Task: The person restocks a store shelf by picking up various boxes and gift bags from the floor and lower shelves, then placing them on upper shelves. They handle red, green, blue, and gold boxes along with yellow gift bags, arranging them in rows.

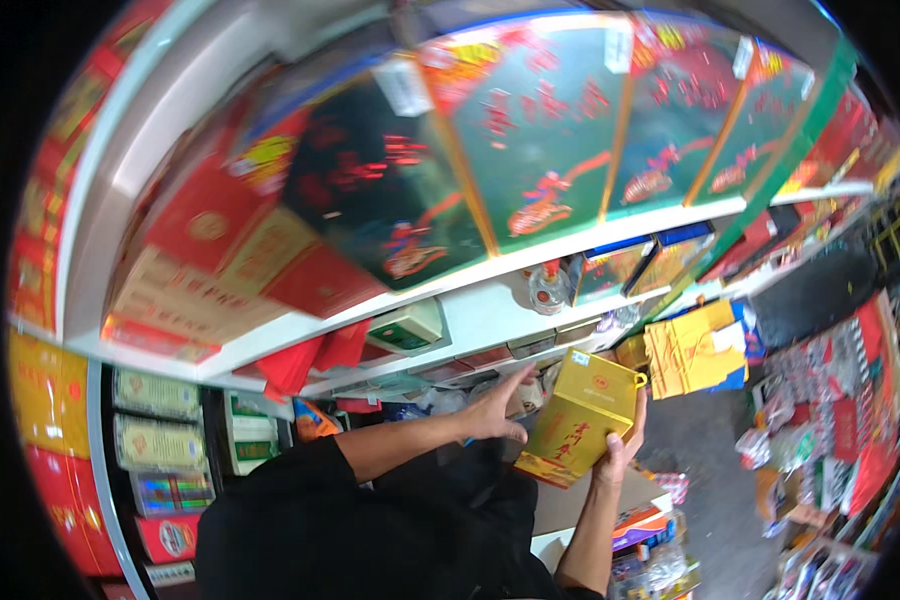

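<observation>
Centrally, a gold box [580, 420] with red characters on its side is held by the right hand [620, 448]; it lies immediately to the left of that hand and tilts, its upper end leaning to the right. The right thumb presses on the printed side, while the fingers pass up along the right edge, close to a yellow loop [640, 380] at the box's upper corner. The left hand [497, 408] holds nothing visible: its fingers are spread wide, and the thumb stands apart from them, pointing toward the box. Whether the thumb tip touches the box cannot be told. Above both hands runs a white shelf [530, 253], bearing a row of large dark green boxes [535, 150] with red printing. Beneath this shelf, above the left hand, stands a clear bottle [547, 292] with a red cap; farther to the left of the bottle is a pale box [407, 327] with a green face. Above and to the right of the right hand lies a yellow carton [695, 350]. Below the right hand, colourful packages [640, 527] are stacked. Well to the left of the left hand, cream packs [158, 443] are set one above another.
</observation>
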Motion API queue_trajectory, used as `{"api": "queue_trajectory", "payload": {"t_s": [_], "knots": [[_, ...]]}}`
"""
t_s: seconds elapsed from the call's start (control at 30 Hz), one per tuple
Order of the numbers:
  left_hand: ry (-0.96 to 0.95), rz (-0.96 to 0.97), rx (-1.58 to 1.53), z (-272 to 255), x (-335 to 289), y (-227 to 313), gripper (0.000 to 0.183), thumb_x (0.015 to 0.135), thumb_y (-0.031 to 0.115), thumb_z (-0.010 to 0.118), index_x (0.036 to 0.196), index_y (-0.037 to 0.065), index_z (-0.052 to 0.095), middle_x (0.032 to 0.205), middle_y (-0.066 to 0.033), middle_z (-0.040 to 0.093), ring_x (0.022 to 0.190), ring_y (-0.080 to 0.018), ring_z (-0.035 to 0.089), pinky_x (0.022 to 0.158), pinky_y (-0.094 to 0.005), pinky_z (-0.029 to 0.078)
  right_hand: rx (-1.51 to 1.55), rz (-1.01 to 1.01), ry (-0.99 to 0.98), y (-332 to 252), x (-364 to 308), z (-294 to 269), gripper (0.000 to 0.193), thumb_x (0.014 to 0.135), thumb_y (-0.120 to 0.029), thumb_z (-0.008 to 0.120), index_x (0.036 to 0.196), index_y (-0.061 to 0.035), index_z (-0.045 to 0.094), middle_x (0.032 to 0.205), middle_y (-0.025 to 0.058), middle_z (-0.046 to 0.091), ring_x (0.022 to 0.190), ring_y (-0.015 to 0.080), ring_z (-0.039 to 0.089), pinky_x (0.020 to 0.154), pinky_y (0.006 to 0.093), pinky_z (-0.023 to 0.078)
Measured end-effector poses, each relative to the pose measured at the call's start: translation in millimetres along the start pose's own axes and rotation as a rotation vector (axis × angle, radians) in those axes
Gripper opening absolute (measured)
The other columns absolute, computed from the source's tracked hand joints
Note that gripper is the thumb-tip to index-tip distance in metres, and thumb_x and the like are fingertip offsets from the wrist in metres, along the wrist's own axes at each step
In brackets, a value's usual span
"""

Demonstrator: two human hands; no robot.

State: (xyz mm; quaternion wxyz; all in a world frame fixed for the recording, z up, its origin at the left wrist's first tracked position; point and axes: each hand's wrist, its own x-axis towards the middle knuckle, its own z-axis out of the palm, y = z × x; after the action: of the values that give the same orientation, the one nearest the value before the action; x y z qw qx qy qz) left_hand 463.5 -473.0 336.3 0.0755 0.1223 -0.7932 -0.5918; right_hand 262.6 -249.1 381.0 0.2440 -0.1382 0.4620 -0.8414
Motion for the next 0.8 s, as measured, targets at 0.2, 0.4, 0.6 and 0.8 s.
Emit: {"api": "queue_trajectory", "payload": {"t_s": [0.2,0.4,0.6,0.8], "knots": [[0.232,-0.003,0.015,16.5,-81.0,99.4,0.17,0.072,0.07,0.105,0.185,-0.001,0.0,0.184,-0.027,0.03,0.172,-0.0388,0.031,0.141,-0.0504,0.025,-0.004,-0.028,-0.177,-40.9,-43.8,73.5,0.14,0.082,-0.062,0.097,0.181,0.0076,0.026,0.171,0.0247,0.053,0.151,0.0343,0.061,0.126,0.0495,0.05],[0.307,0.109,-0.181,-11.8,-124.9,137.5,0.168,0.073,0.038,0.113,0.188,0.01,-0.006,0.187,-0.0197,0.028,0.171,-0.0328,0.033,0.14,-0.0501,0.03,-0.054,0.006,-0.334,-59.7,-65.0,109.1,0.151,0.076,-0.065,0.102,0.182,0.0063,0.022,0.172,0.0226,0.051,0.153,0.0331,0.059,0.128,0.049,0.049],[0.387,0.203,0.037,-16.1,-147.7,127.6,0.16,0.07,0.033,0.111,0.186,0.005,0.003,0.188,-0.0202,0.026,0.175,-0.0384,0.026,0.143,-0.0526,0.025,-0.566,0.084,-0.64,-104.7,-69.3,130.5,0.153,0.069,-0.05,0.11,0.183,0.003,0.023,0.167,0.0195,0.054,0.151,0.031,0.059,0.127,0.0454,0.05],[0.411,0.082,0.327,-19.9,-157.5,65.5,0.156,0.073,0.04,0.104,0.183,-0.005,0.003,0.179,-0.0318,0.034,0.166,-0.0504,0.036,0.138,-0.0538,0.035,-0.75,0.034,-0.889,-91.1,-62.2,149.9,0.159,0.066,-0.003,0.104,0.187,-0.0066,0.001,0.173,0.0214,0.045,0.156,0.0332,0.054,0.13,0.0452,0.048]]}}
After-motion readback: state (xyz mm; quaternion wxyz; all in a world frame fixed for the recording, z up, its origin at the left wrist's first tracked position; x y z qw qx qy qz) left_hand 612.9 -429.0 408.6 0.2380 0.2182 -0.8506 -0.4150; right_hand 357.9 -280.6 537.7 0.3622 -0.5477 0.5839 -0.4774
